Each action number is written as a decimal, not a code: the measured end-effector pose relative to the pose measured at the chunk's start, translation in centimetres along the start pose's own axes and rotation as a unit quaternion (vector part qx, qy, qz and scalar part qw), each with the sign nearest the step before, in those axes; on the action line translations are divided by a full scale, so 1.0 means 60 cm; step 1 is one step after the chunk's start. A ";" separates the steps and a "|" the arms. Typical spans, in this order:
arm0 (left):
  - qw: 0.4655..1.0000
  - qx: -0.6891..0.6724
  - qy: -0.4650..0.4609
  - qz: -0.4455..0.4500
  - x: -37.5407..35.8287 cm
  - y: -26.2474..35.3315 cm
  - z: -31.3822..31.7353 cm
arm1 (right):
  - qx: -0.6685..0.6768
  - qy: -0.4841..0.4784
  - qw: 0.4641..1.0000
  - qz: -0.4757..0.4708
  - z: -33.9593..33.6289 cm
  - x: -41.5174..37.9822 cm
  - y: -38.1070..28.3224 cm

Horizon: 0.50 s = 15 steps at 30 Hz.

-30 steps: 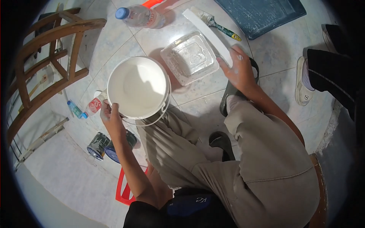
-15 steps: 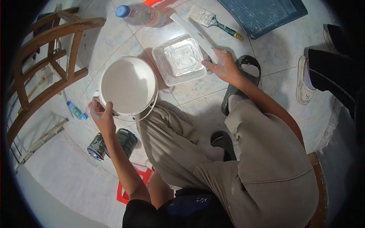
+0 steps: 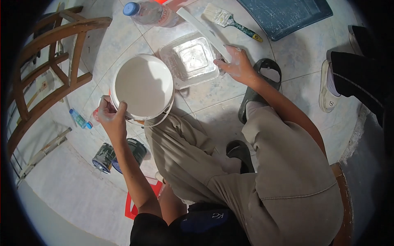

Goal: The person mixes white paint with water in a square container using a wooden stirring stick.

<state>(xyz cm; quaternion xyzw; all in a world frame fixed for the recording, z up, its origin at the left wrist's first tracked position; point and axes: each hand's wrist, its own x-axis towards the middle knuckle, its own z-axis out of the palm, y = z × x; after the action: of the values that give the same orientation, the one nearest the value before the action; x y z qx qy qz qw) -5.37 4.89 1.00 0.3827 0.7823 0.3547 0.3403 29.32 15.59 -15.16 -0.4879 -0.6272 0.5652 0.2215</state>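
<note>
A white bucket with a thin wire handle is over the floor near my left knee, its white inside facing up. My left hand grips its near-left rim, thumb over the edge and fingers outside. To its right lies a clear square plastic container with white residue inside, its left side right at the bucket's rim in this view. My right hand holds a long flat white stick slanting up-left over the container. The right thumb is at the container's right edge.
A paint-caked brush, a clear bottle and a dark paint tray lie beyond the container. At left are a wooden chair, a small bottle and dark cans. Another person's foot is at right.
The bucket and my left hand have shifted slightly right and away from me. My right hand, the stick and the container have moved a little left, closer to the bucket.
</note>
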 end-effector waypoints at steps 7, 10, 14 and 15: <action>1.000 0.021 0.001 -0.013 -0.001 0.008 0.010 | -0.054 0.016 0.997 -0.050 0.004 0.006 0.000; 0.999 0.031 0.005 -0.006 0.000 0.003 0.010 | -0.082 0.025 0.993 -0.081 0.005 0.010 0.009; 0.999 0.028 0.001 -0.015 -0.003 0.007 0.012 | -0.084 0.002 0.995 -0.049 0.005 0.007 0.008; 0.999 0.030 0.002 -0.015 -0.003 0.009 0.014 | -0.074 -0.003 0.997 -0.037 0.004 0.007 0.007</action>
<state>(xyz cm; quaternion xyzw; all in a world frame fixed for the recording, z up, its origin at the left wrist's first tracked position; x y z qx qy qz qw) -4.38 5.25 1.06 0.3803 0.7988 0.3270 0.3323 29.10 15.80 -15.71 -0.4776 -0.6853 0.5108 0.2034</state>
